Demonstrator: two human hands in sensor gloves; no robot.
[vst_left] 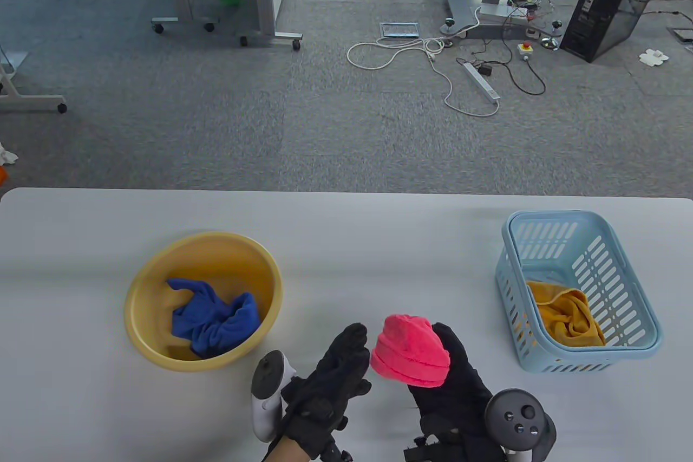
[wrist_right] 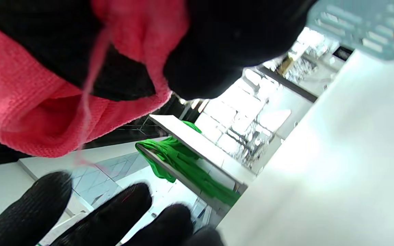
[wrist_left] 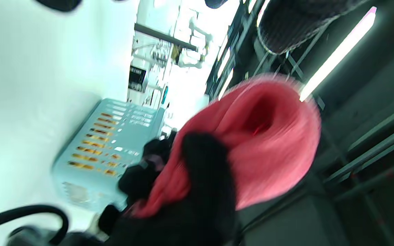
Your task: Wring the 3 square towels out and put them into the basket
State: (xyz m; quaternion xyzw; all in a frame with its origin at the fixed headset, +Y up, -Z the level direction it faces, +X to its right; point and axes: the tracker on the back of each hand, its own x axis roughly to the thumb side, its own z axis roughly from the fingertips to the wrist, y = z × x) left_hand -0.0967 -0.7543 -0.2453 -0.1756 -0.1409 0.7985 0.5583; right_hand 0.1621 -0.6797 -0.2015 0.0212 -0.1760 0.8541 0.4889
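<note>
We count one yellow towel (vst_left: 566, 316) already in the basket (vst_left: 641, 288), off to our right hand's (vst_left: 455, 386) right. That hand clutches the bunched pink towel (vst_left: 410, 356); our left hand (vst_left: 330, 381) hangs relaxed and empty just beside it. The blue towel (vst_left: 214, 321) waits in the basin (vst_left: 142, 288) beyond our left hand.

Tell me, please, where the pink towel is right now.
In the table view, the pink towel is bunched in the right hand, near the front edge, between yellow basin and blue basket.

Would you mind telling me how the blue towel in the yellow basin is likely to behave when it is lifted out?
The blue towel lies crumpled in folds, so it will probably hang limp and unfurl. Sitting in the yellow basin, it may be wet, hence heavier than it looks and apt to drip. Its nubby cloth should grip easily.
</note>
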